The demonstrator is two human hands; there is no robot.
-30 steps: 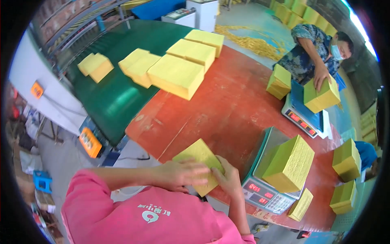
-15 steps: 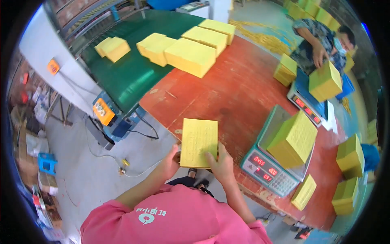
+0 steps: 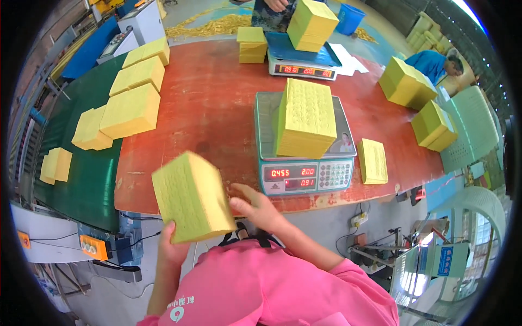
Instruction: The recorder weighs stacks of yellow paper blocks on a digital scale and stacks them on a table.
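Note:
A thick block of yellow embossed paper (image 3: 187,198) is tilted in front of me, over the table's near left edge. My left hand (image 3: 173,247) grips it from below, thumb up along its lower left corner. My right hand (image 3: 255,206) is beside the block's right side with fingers stretched out and apart; it appears not to hold anything. To the right, a green-and-white digital scale (image 3: 304,178) with lit red figures bears another yellow paper block (image 3: 307,117). A thin yellow paper stack (image 3: 373,161) lies right of that scale.
The red table (image 3: 206,119) adjoins a green conveyor belt (image 3: 76,190) at left; several yellow blocks (image 3: 130,111) straddle them. A second scale (image 3: 302,69) stands at the back, near a co-worker's hand (image 3: 277,4). Another person in blue (image 3: 429,66) is at the far right behind paper blocks (image 3: 408,84).
My view has swung right toward the scales. The paper block has been tipped from flat to tilted in my left hand, and my right hand has come off its top.

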